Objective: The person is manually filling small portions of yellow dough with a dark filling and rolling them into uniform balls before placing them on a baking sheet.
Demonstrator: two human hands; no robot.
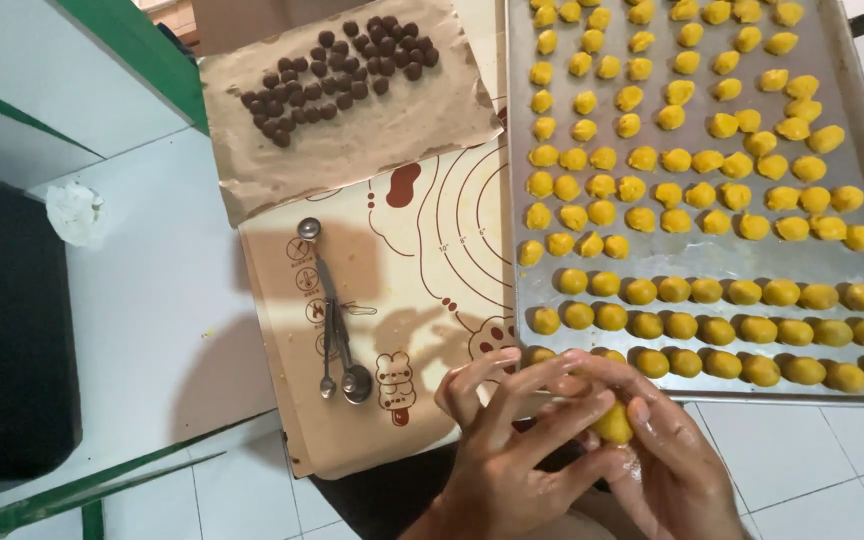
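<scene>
Both my hands meet at the bottom centre, pressed around one yellow dough ball. My left hand cups it from the left with fingers spread over the top. My right hand closes on it from the right. Just above them lies a metal baking tray filled with several rows of yellow dough balls. The hands sit at the tray's near edge.
A beige baking mat lies left of the tray, with metal measuring spoons on it. Brown paper at the top holds several small dark brown balls. A crumpled white tissue lies on the white tiled floor at left.
</scene>
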